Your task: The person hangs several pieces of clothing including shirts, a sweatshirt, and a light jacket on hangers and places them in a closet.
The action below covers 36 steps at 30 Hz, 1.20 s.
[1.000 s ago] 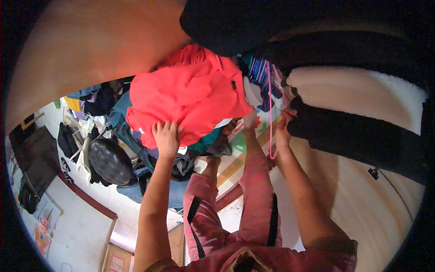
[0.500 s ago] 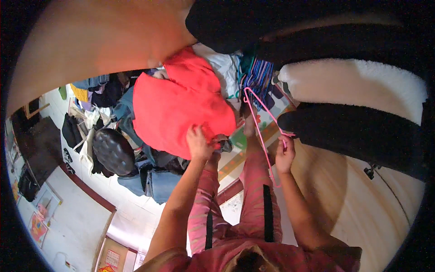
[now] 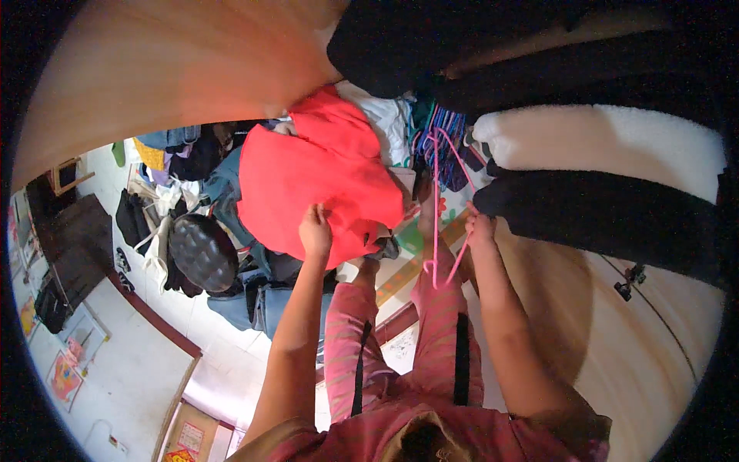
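The right hand (image 3: 481,229) has its grip closed around one corner of a pink hanger (image 3: 436,208), the fingers partly hiding it. The left hand (image 3: 315,232) lies against the red garment (image 3: 308,185), spread over the clothes (image 3: 223,177) and covering many; I cannot tell whether that grip holds cloth. Black cloth (image 3: 416,46) at top blurs into the dark rim.

Single view: head-worn left fisheye, facing down over hands (image 3: 315,232) (image 3: 481,229), near; corners too dark to read.
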Available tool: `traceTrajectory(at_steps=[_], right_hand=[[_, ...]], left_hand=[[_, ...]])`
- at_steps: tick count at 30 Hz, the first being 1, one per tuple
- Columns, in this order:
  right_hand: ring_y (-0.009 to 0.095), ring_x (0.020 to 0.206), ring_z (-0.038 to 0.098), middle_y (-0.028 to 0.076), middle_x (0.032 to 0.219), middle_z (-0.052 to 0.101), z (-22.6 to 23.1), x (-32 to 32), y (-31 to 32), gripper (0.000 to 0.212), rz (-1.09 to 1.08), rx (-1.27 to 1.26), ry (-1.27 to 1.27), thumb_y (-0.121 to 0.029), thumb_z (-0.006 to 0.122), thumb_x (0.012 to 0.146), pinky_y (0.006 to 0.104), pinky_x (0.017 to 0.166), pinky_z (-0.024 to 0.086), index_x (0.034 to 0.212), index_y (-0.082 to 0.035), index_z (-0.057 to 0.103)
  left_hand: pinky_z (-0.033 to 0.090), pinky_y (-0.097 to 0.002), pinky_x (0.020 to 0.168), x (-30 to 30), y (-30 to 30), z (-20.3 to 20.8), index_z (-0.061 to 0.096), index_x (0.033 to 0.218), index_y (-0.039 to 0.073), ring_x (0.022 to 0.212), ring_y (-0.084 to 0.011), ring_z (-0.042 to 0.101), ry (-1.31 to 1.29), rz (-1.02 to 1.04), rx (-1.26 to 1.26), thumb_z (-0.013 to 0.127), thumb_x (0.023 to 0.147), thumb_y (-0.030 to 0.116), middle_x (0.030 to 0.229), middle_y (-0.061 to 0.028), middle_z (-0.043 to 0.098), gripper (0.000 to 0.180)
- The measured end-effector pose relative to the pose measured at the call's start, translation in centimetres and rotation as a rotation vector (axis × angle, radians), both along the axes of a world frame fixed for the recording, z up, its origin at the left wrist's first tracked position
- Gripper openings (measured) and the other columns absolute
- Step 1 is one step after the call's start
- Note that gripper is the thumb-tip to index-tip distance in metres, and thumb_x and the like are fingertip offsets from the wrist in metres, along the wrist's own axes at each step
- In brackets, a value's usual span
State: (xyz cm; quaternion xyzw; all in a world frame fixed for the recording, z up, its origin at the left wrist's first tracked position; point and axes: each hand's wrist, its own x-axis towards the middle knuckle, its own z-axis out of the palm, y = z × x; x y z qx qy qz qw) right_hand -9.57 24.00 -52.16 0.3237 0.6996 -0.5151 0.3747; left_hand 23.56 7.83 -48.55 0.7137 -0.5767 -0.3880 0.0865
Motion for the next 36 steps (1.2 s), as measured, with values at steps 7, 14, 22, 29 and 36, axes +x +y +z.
traceTrajectory(at_steps=[7, 14, 22, 29, 36], right_hand=[[0.007, 0.042, 0.037, 0.002, 0.072, 0.052, 6.2, 2.8, 4.6, 0.014, -0.631, -0.696, -0.685, -0.009, 0.041, 0.091, 0.0207, 0.037, 0.027, 0.083, -0.003, 0.050], [0.008, 0.041, 0.035, 0.001, 0.070, 0.046, 11.5, 4.9, 7.2, 0.023, -0.588, -0.639, -0.483, -0.019, 0.041, 0.097, 0.0225, 0.036, 0.026, 0.098, -0.002, 0.057], [0.005, 0.039, 0.026, -0.006, 0.059, 0.039, 20.0, 10.7, 5.5, 0.026, 0.298, -0.503, -0.457, -0.021, 0.045, 0.096, 0.0207, 0.037, 0.022, 0.118, -0.012, 0.056], [0.009, 0.068, 0.053, 0.000, 0.087, 0.058, 28.8, 16.2, 0.7, 0.028, 0.932, -0.509, -0.103, -0.016, 0.055, 0.091, 0.0218, 0.062, 0.044, 0.117, -0.007, 0.059], [0.012, 0.078, 0.060, 0.011, 0.108, 0.056, 44.7, 19.8, -8.9, 0.042, 1.450, -1.052, 0.707, -0.001, 0.069, 0.078, 0.0232, 0.067, 0.048, 0.118, 0.002, 0.056]], left_hand=[[0.024, -0.0527, 0.106, -5.8, 7.3, -1.0, 0.050, 0.123, 0.019, 0.127, -0.0338, 0.034, -0.391, -1.310, -0.205, 0.055, 0.078, 0.026, 0.139, -0.0119, 0.035, 0.046], [0.034, -0.0477, 0.095, -10.1, 4.5, -3.8, 0.066, 0.106, 0.013, 0.112, -0.0306, 0.042, -0.425, -1.032, -0.051, 0.050, 0.085, 0.026, 0.118, -0.0094, 0.049, 0.028], [0.047, -0.0321, 0.071, -1.1, 5.3, 4.8, 0.060, 0.103, 0.005, 0.081, -0.0205, 0.055, 0.476, 0.290, 0.173, 0.057, 0.084, 0.007, 0.092, -0.0075, 0.057, 0.019], [0.042, -0.0238, 0.076, 5.5, 6.3, 23.8, 0.053, 0.091, 0.008, 0.082, -0.0101, 0.053, 1.208, 0.657, 0.072, 0.060, 0.086, 0.014, 0.089, 0.0019, 0.054, 0.010], [0.047, -0.0308, 0.080, 7.5, 6.5, 45.4, 0.047, 0.088, 0.006, 0.088, -0.0200, 0.059, 1.513, 0.552, -0.267, 0.068, 0.079, 0.017, 0.093, -0.0073, 0.057, 0.026]])
